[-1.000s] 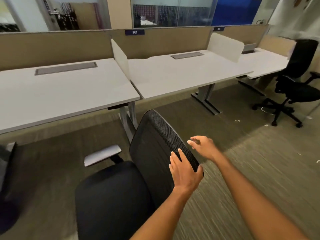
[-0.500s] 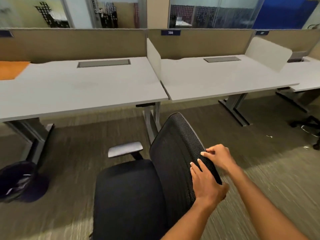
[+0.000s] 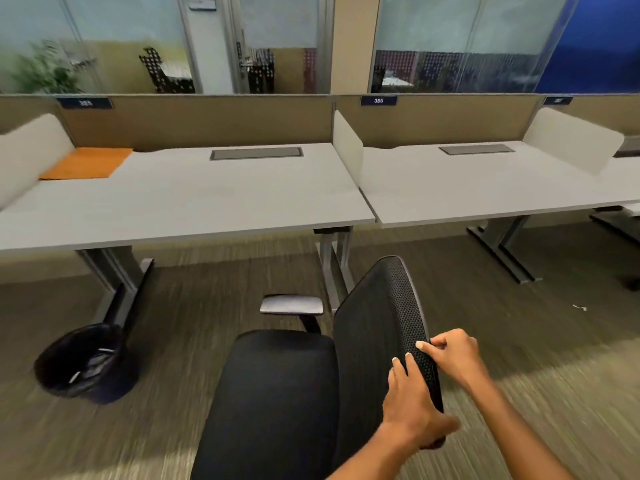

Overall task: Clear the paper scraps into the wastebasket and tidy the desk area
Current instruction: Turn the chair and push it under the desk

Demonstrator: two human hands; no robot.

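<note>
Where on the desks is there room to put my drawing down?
The white left desk is bare from the orange folder across to the white divider panel, in front of the grey cable hatch. The white right desk is bare between its two dividers. The orange folder takes up the left desk's back-left corner.

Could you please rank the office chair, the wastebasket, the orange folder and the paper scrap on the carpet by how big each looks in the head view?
1. Office chair, though it is nearest the camera.
2. Wastebasket.
3. Orange folder, farther away, so its true rank against the wastebasket is unsure.
4. Paper scrap.
</note>
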